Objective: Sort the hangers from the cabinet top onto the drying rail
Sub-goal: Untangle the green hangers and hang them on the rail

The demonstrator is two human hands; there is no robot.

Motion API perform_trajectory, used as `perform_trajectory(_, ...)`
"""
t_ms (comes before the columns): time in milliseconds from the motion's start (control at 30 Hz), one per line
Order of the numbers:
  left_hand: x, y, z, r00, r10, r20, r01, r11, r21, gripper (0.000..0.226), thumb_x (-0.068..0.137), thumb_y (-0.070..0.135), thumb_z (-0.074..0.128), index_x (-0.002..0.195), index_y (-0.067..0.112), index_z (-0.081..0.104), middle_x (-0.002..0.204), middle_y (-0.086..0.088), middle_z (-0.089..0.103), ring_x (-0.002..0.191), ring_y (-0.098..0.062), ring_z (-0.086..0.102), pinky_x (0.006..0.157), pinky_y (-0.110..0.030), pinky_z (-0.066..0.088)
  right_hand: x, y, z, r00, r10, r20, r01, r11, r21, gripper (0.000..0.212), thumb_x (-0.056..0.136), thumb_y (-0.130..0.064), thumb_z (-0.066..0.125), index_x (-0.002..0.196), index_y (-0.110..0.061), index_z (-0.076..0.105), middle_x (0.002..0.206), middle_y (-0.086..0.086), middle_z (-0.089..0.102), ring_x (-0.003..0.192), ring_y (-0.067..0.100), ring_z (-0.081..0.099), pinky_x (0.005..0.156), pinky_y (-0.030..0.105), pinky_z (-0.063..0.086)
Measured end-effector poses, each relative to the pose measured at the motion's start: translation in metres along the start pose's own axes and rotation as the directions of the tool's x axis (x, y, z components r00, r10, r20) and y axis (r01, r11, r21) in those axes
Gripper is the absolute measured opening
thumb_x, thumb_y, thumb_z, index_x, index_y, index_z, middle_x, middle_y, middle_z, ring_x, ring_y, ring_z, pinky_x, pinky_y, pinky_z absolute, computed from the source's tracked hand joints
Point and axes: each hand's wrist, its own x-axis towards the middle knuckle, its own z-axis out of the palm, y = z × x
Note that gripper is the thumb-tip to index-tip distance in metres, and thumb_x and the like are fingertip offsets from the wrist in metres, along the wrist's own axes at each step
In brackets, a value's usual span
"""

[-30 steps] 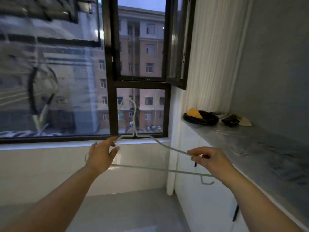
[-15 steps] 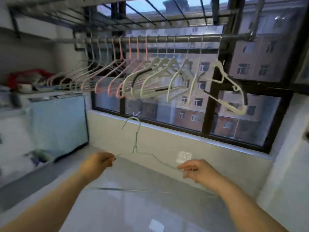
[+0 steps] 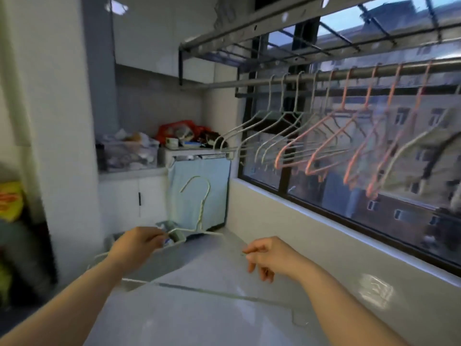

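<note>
Swinging left since half a second ago, my view has pushed the drying rail [image 3: 311,77] from top centre to the upper right, and the far end of the balcony has come into sight. The hanger [image 3: 201,211] has not changed in my hands: low, hook up, well under the rail.

At the far left is a yellow packet [image 3: 10,198] with red marks, too smeared to read. Next comes a counter [image 3: 132,171] piled with clutter. Beside it a small box [image 3: 172,142] bears a label I can't make out, and a blue cover [image 3: 199,193] hangs below that.

My left grip [image 3: 137,248] is pinched on the hanger's left shoulder. The right grip [image 3: 269,258] has thumb and forefinger closed on the thin wire of the other shoulder, though blur makes that contact hard to confirm. The bottom bar runs low between my forearms.

Up right, pale hangers [image 3: 269,126] sit at the rail's near end, with pink hangers [image 3: 324,131] after them. More pale ones hang at the frame edge, against the window [image 3: 349,196]. The cabinet top is out of sight.

I judge the carry is nearly done and the lift is still to come. This hanger is pale, so it probably belongs with the pale group or on the bare rail to their left. Nothing here is legible as a brand.
</note>
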Motion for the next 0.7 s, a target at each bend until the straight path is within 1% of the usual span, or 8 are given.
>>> perform_trajectory(100,0.055,-0.015,-0.024,0.999,0.001,-0.035,0.001,0.998,0.060,0.016,0.089,0.016,0.054,0.094,0.016,0.070,0.082,-0.001,0.066,0.072,-0.012,0.055,0.064,-0.018,0.040,0.059,-0.031,0.004,0.998,-0.054,0.044,0.054,0.998,0.010,0.030,0.093,-0.003,0.044,0.122,0.002,0.049,0.064,0.002,0.057,0.029,0.002,0.048,0.033,0.014,0.040)
perform_trajectory(233,0.117,-0.027,-0.048,0.978,0.032,-0.205,-0.017,0.997,0.077,0.021,0.090,0.017,0.052,0.104,0.014,0.068,0.100,-0.005,0.070,0.083,-0.014,0.053,0.075,-0.022,0.034,0.122,-0.068,-0.001,0.993,-0.115,0.006,0.114,0.992,0.055,0.026,0.093,-0.007,0.046,0.118,-0.002,0.053,0.061,0.002,0.053,0.031,0.002,0.049,0.035,0.015,0.041)
perform_trajectory(333,0.151,-0.032,-0.050,0.956,0.068,-0.287,-0.051,0.996,0.067,0.020,0.088,0.017,0.055,0.103,0.015,0.069,0.104,-0.005,0.068,0.089,-0.020,0.057,0.075,-0.024,0.035,0.152,-0.085,0.000,0.993,-0.116,-0.030,0.118,0.991,0.063,0.022,0.093,-0.007,0.048,0.113,-0.003,0.056,0.059,0.001,0.050,0.030,0.001,0.048,0.035,0.015,0.041)
perform_trajectory(433,0.201,-0.037,-0.044,0.955,0.167,-0.245,-0.170,0.985,0.009,0.017,0.086,0.018,0.059,0.099,0.016,0.070,0.097,-0.003,0.068,0.081,-0.015,0.054,0.074,-0.025,0.037,0.186,-0.094,0.005,0.993,-0.090,-0.075,0.094,0.994,0.054,0.021,0.092,-0.007,0.048,0.112,-0.002,0.056,0.059,0.002,0.050,0.029,0.001,0.047,0.033,0.014,0.040)
perform_trajectory(500,0.240,-0.033,-0.040,0.961,0.215,-0.175,-0.225,0.974,-0.038,0.014,0.087,0.020,0.058,0.096,0.020,0.069,0.092,0.002,0.064,0.083,-0.013,0.054,0.076,-0.024,0.038,0.210,-0.098,0.007,0.989,-0.071,-0.130,0.078,0.996,0.052,0.022,0.092,-0.006,0.048,0.112,-0.001,0.056,0.058,0.002,0.049,0.028,0.001,0.046,0.033,0.014,0.040)
perform_trajectory(600,0.293,-0.020,-0.033,0.944,0.312,-0.106,-0.326,0.931,-0.162,0.015,0.090,0.012,0.050,0.091,0.014,0.065,0.084,0.002,0.060,0.083,-0.014,0.056,0.077,-0.022,0.036,0.248,-0.105,0.010,0.968,-0.045,-0.246,0.070,0.993,0.093,0.017,0.093,-0.005,0.047,0.106,-0.005,0.057,0.056,0.002,0.049,0.027,0.002,0.045,0.031,0.014,0.039)
perform_trajectory(633,0.309,-0.017,-0.031,0.933,0.345,-0.105,-0.359,0.913,-0.193,0.017,0.092,0.011,0.047,0.091,0.011,0.065,0.087,-0.001,0.061,0.085,-0.014,0.055,0.078,-0.021,0.035,0.261,-0.108,0.011,0.954,-0.033,-0.298,0.073,0.990,0.122,0.016,0.092,-0.004,0.047,0.104,-0.008,0.057,0.055,0.002,0.048,0.027,0.002,0.045,0.031,0.014,0.039)
perform_trajectory(700,0.341,-0.012,-0.029,0.914,0.391,-0.110,-0.406,0.880,-0.248,0.024,0.093,0.013,0.046,0.107,0.005,0.063,0.105,-0.007,0.063,0.098,-0.016,0.054,0.085,-0.023,0.036,0.288,-0.118,0.013,0.915,0.016,-0.403,0.070,0.978,0.197,0.018,0.092,-0.002,0.047,0.106,-0.007,0.057,0.055,0.003,0.049,0.026,0.003,0.045,0.031,0.014,0.039)
